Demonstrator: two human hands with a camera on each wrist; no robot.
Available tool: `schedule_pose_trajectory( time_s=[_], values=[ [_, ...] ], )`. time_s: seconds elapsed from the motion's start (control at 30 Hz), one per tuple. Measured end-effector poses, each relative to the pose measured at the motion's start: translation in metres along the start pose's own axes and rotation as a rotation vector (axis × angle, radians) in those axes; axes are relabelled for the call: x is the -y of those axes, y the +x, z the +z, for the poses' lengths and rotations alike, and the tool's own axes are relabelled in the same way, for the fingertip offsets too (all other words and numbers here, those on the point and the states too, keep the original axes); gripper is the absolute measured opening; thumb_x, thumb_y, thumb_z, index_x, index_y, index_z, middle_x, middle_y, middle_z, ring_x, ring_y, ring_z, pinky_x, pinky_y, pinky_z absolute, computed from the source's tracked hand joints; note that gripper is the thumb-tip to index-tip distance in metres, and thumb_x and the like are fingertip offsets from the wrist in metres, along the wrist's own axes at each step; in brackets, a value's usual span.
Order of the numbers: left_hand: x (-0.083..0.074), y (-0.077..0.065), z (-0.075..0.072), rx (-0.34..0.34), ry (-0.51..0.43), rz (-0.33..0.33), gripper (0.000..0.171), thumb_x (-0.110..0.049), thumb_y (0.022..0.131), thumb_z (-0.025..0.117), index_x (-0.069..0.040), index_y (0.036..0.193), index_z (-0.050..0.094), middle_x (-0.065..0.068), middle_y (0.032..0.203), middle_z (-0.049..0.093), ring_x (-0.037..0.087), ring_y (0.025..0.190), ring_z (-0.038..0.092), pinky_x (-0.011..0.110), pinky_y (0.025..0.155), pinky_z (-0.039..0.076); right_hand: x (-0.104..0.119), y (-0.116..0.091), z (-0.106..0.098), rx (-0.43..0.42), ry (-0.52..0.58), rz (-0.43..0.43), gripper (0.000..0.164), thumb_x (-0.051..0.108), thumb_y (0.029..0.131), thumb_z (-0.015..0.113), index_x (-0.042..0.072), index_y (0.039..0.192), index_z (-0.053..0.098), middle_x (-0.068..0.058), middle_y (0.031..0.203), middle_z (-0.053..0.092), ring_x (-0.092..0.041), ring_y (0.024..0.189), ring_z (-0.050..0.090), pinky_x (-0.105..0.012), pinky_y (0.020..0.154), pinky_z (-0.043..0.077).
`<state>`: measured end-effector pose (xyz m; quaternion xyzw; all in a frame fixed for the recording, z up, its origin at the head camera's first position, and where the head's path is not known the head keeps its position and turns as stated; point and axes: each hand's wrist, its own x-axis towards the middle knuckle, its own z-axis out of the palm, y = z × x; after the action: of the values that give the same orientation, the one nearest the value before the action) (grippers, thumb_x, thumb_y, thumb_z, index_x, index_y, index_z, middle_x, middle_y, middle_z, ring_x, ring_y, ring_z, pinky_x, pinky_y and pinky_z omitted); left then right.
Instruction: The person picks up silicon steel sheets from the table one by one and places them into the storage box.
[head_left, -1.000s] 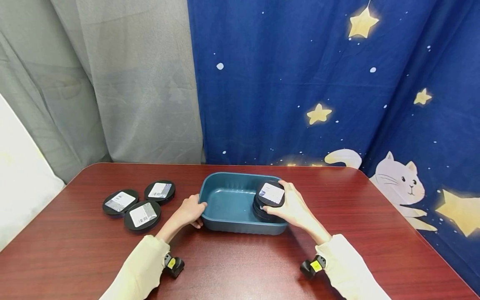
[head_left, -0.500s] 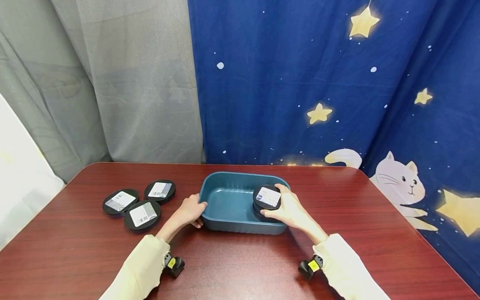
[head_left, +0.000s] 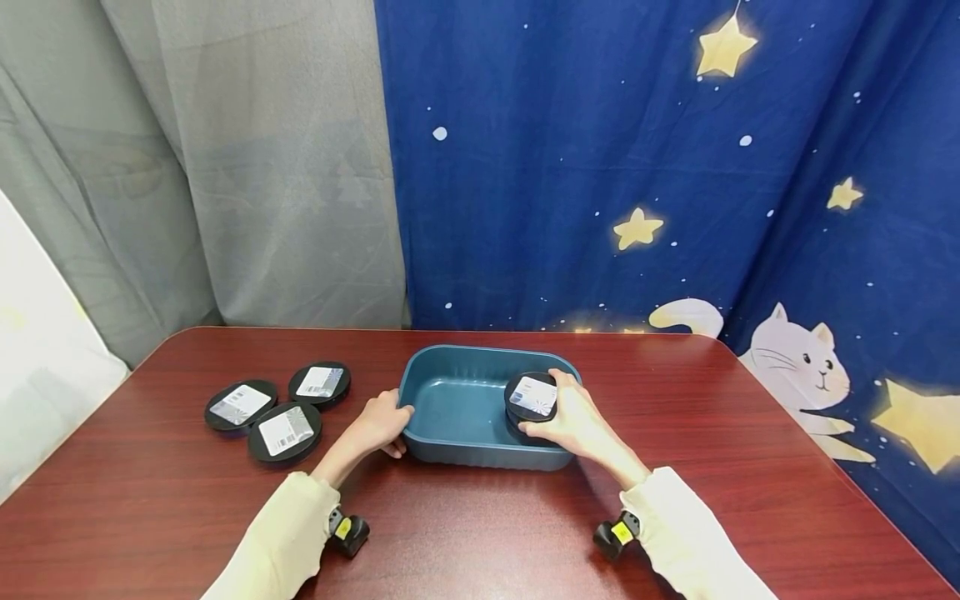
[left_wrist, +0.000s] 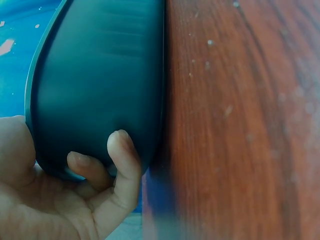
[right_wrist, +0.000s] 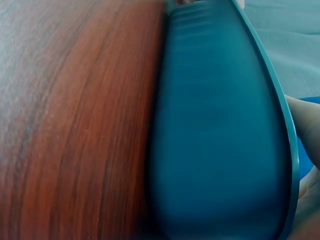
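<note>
Three flat, round black discs point(head_left: 285, 432), each with a white, partly silvery label on top, lie close together in a cluster on the left part of the table point(head_left: 480, 533); one blue-green tub point(head_left: 486, 455), long, low and round-cornered, sits upright near the middle; two bare hands work at it, both arms in cream sleeves point(head_left: 281, 537), and one small black device with a yellow patch is strapped at each wrist.

Inside the tub, at its right end, is a short stack of black discs; the upper disc point(head_left: 532, 397) lies label up, and its dark edge merges with what is under it, so the number in the stack cannot be told; the right hand point(head_left: 573, 417) reaches over the tub's right end and grasps this disc by its rim, thumb on the near side and fingers on the far side; whether its weight is fully on the stack is unclear; the left hand point(head_left: 381, 421) grips the tub's left end, and the left wrist view shows two curled fingers against the outside of the wall, close to the tabletop.

The table is reddish brown with wood grain and rounded far corners; behind it hang one grey curtain point(head_left: 285, 167) on the left and one deep blue curtain point(head_left: 540, 167) on the right, printed with yellow stars, white dots and one white cat point(head_left: 798, 362); a white shape fills the left edge
</note>
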<state>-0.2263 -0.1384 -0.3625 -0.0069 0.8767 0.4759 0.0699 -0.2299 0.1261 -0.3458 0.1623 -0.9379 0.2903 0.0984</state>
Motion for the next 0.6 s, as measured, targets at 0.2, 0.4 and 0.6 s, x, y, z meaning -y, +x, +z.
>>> schedule_pose_trajectory(
  time_s=[0.2, 0.4, 0.6],
  values=[
    [-0.0001, -0.0002, -0.0002, 0.002, -0.002, -0.008, 0.032, -0.006, 0.084, 0.039, 0.011, 0.111, 0.045, 0.017, 0.061, 0.053, 0.015, 0.037, 0.051, 0.028, 0.038, 0.048, 0.0010, 0.0021, 0.0014, 0.012, -0.046, 0.012, 0.087, 0.028, 0.061, 0.079, -0.014, 0.124, 0.036, -0.028, 0.113, 0.048, -0.038, 0.102, 0.050, -0.045, 0.087, 0.042],
    [0.0003, -0.0002, -0.0001, 0.002, -0.002, -0.005, 0.032, -0.006, 0.085, 0.039, 0.011, 0.111, 0.045, 0.018, 0.061, 0.053, 0.015, 0.036, 0.051, 0.028, 0.038, 0.047, 0.0031, 0.0032, 0.0006, 0.028, -0.078, 0.017, 0.084, 0.028, 0.061, 0.078, -0.016, 0.121, 0.038, -0.026, 0.107, 0.049, -0.033, 0.094, 0.052, -0.041, 0.081, 0.045],
    [0.0002, -0.0009, -0.0002, 0.004, -0.005, -0.003, 0.032, -0.006, 0.084, 0.039, 0.011, 0.111, 0.045, 0.018, 0.061, 0.053, 0.015, 0.037, 0.051, 0.028, 0.038, 0.047, 0.0052, 0.0037, -0.0006, 0.059, -0.102, 0.054, 0.084, 0.027, 0.064, 0.076, -0.018, 0.122, 0.036, -0.026, 0.107, 0.046, -0.031, 0.092, 0.051, -0.039, 0.080, 0.045]
  ],
)
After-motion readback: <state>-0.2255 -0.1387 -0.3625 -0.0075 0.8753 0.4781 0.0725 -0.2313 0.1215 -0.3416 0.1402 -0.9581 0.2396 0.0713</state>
